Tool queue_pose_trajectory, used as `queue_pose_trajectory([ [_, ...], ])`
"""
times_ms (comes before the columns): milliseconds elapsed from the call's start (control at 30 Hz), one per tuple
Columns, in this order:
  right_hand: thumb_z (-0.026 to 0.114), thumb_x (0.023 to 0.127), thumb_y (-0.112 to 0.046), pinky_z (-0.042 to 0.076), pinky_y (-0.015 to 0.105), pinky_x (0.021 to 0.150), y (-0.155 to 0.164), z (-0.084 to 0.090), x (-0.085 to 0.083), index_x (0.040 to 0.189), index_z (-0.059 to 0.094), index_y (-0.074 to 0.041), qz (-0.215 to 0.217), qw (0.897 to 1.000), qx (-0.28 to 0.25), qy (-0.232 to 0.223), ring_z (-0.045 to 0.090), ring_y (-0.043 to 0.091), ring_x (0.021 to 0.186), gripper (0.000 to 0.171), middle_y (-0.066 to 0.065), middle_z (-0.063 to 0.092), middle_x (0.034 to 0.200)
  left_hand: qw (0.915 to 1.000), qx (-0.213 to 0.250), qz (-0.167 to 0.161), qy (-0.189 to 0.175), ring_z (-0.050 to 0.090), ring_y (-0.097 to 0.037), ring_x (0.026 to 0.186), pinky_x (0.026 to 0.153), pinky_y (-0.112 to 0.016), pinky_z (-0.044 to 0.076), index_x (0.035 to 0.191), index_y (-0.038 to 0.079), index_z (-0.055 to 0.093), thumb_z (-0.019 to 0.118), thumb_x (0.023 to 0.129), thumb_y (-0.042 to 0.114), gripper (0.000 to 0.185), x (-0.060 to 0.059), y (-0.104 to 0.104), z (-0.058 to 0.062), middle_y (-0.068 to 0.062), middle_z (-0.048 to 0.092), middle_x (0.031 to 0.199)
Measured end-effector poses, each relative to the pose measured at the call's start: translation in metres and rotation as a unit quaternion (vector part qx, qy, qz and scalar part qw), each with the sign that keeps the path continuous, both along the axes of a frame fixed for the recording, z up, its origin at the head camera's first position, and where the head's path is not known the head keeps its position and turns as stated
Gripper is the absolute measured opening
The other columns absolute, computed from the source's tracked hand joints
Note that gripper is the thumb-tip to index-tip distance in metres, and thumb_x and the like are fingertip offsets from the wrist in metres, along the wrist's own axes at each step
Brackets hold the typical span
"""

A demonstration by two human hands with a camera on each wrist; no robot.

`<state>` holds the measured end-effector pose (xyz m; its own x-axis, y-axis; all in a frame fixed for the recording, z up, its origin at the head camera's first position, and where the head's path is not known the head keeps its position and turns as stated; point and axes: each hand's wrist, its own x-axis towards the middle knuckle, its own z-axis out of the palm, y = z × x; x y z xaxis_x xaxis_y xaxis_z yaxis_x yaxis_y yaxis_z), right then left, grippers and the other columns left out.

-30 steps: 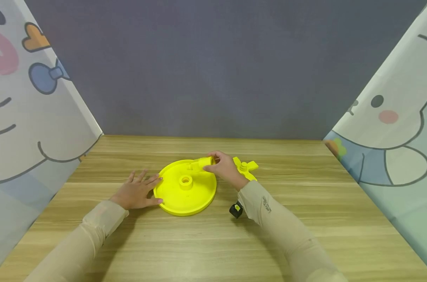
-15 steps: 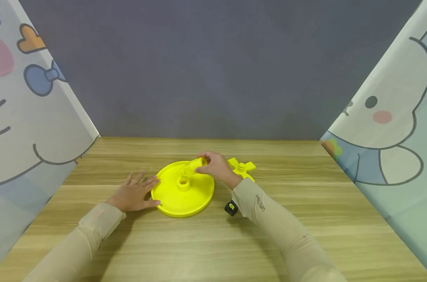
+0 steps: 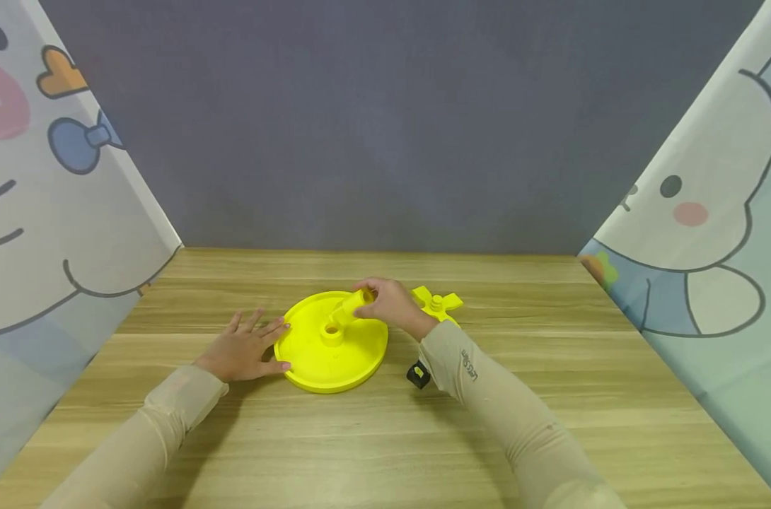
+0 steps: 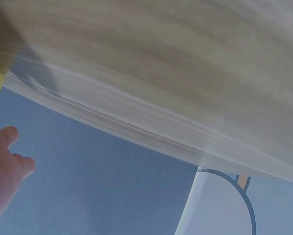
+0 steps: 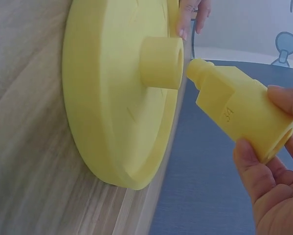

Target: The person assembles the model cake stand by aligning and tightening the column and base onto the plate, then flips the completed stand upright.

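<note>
On the wooden table (image 3: 551,396), between two cartoon-printed curtains, the scene reads from left to right. The left hand (image 3: 245,346) lies flat with its fingers spread and relaxed, their tips touching the left rim of the round yellow disc (image 3: 331,353) and steadying it; it grips nothing. The disc lies flat on the table in the middle, and a short raised socket (image 3: 332,330) stands at its centre.

The right hand (image 3: 390,302) pinches a yellow peg (image 3: 349,307) by its thick end, thumb below and fingers above. In the right wrist view the peg (image 5: 236,110) is tilted, with its narrow tip just beside the mouth of the socket (image 5: 162,62), close to it but not yet inside. Judging from this, the peg is picked up and brought to the hole, while the lining-up and pushing home are still to do.

Further right, just behind the right hand, a yellow propeller-shaped part (image 3: 438,304) lies on the table, untouched. A small black block with a yellow spot (image 3: 417,374) sits near the right forearm, apart from the disc. The left wrist view shows only table edge, backdrop and part of the hand.
</note>
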<state>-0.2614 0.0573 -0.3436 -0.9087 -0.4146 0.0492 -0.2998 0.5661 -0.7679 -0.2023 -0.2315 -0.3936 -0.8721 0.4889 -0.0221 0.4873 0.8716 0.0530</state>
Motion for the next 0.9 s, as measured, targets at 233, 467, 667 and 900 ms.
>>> queue_pose_trajectory([
  [233, 0.077, 0.08, -0.01, 0.046, 0.035, 0.097, -0.003, -0.002, 0.0, 0.128, 0.062, -0.007, 0.02, 1.0, 0.007, -0.008, 0.056, 0.023, 0.116, 0.05, 0.009, 0.059, 0.131, 1.0, 0.001, 0.0, 0.003, 0.025, -0.051, 0.135, 0.106, -0.068, 0.014, 0.143, 0.005, 0.044, 0.052, 0.088, 0.064, 0.081, -0.001, 0.0, -0.001, -0.016, 0.042, 0.146],
  [467, 0.074, 0.082, -0.009, 0.043, 0.037, 0.102, -0.009, 0.0, -0.001, 0.131, 0.059, -0.008, 0.045, 0.998, 0.032, -0.018, 0.048, 0.023, 0.126, 0.051, 0.008, 0.055, 0.137, 1.0, 0.002, -0.001, 0.006, 0.025, -0.051, 0.135, 0.106, -0.068, 0.014, 0.143, 0.005, 0.044, 0.051, 0.088, 0.064, 0.08, -0.001, -0.001, -0.001, -0.015, 0.043, 0.146],
  [667, 0.074, 0.083, -0.008, 0.038, 0.037, 0.106, -0.016, 0.004, -0.002, 0.132, 0.059, -0.011, 0.05, 0.997, 0.062, -0.019, 0.044, 0.022, 0.131, 0.051, 0.005, 0.055, 0.137, 1.0, 0.004, 0.003, -0.002, 0.023, -0.051, 0.136, 0.106, -0.069, 0.012, 0.144, 0.005, 0.043, 0.052, 0.088, 0.064, 0.081, -0.001, 0.0, -0.002, -0.016, 0.042, 0.147],
  [900, 0.074, 0.084, -0.011, 0.04, 0.037, 0.104, -0.023, 0.008, -0.003, 0.134, 0.057, -0.011, 0.07, 0.993, 0.091, 0.016, 0.048, 0.024, 0.128, 0.053, 0.007, 0.056, 0.136, 1.0, -0.001, 0.001, 0.003, 0.025, -0.05, 0.136, 0.106, -0.069, 0.014, 0.143, 0.005, 0.045, 0.052, 0.088, 0.062, 0.079, 0.0, 0.001, 0.0, -0.016, 0.043, 0.146],
])
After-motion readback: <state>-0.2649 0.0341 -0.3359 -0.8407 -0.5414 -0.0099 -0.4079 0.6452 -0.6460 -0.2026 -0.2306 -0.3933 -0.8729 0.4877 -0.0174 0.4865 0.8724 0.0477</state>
